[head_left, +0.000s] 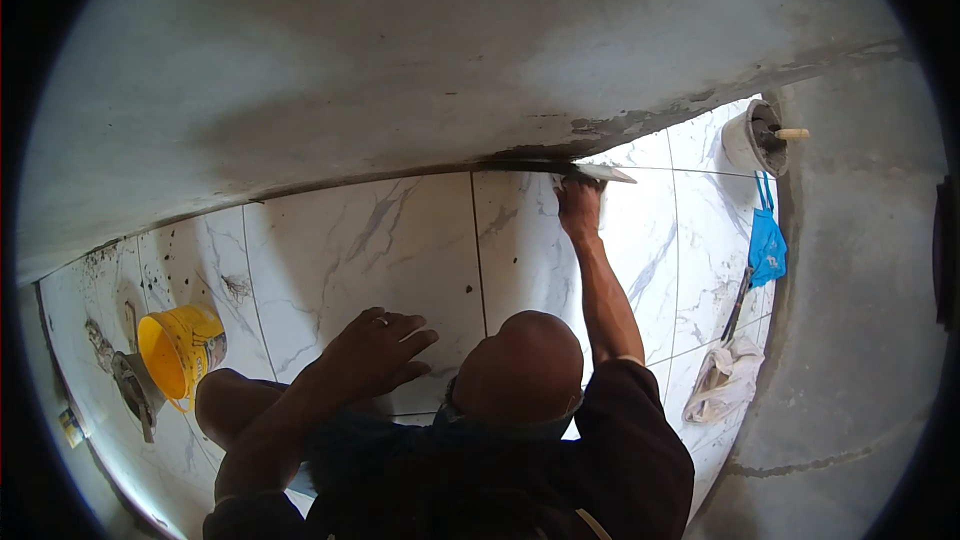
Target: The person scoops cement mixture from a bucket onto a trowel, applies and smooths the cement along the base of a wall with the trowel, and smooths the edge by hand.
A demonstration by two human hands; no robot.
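Observation:
My right hand [580, 208] reaches forward to the foot of the grey plastered wall [450, 60]. Its fingers are closed around a flat plastering trowel [608, 174], whose pale blade sticks out to the right of the hand. The blade lies close along the line where wall meets floor; the trowel's handle is hidden by my hand. Over by my bent left leg, my left hand [375, 345] hangs above the floor with fingers apart, a ring on one of them, holding nothing. My bare knee [520, 365] rises between both arms.
White marbled tiles [360, 250] cover the floor, with dirt specks at left. A yellow bucket [180, 350] lies tipped beside a grey, cement-stained container [135, 390]. At right are a grey bucket [745, 140] with a wooden-handled tool, a blue bag [768, 248] and a whitish plastic bag [722, 380].

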